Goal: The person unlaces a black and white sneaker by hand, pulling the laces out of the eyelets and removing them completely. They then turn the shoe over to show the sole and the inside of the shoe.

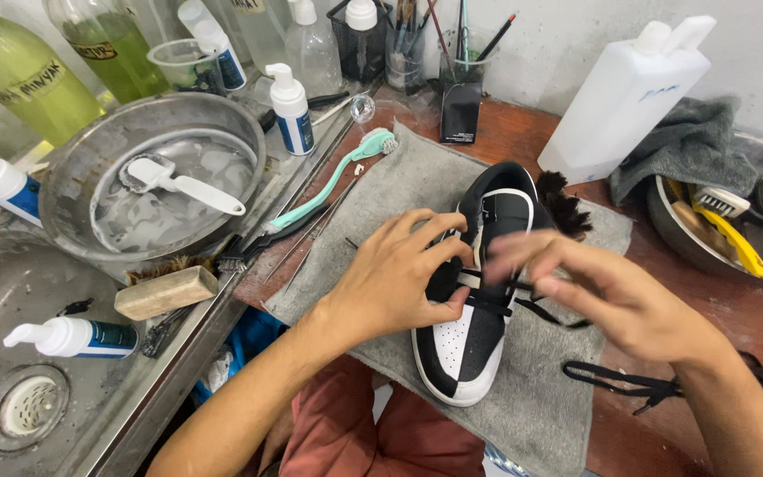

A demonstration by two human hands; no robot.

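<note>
Two bare hands work over one black-and-white shoe [474,340], which lies toe toward the person on a grey cloth [540,415] on the red-brown table [726,309]. Left hand [395,278]: palm down on the shoe's left flank, thumb at the lace row; grip closed lightly on the shoe, steadying it. Right hand [593,287]: motion-blurred, fingers curled at the lace row; a black lace [549,311] runs from under its fingers across the eyelets, but blur hides whether the grip is pinched on it, cannot tell. Just right of the right-hand grip and nearer the person, a second loose length of black lace [620,382] lies on the cloth edge. Beyond both grips, past the shoe's heel opening, a dark bristle brush [565,208] rests on the cloth. Far-left of the left grip: a teal-handled brush [333,181] lies slantwise across the cloth's edge, with a metal basin [77,172] of soapy water holding a white brush [183,184] farther left. Near-left of that grip, a wooden-backed brush [165,291] sits on the steel sink rim. Far-right of the right grip: a white jug [620,102], a grey towel [691,146], a metal bowl [673,234] with a yellow-handled brush [735,234].
</note>
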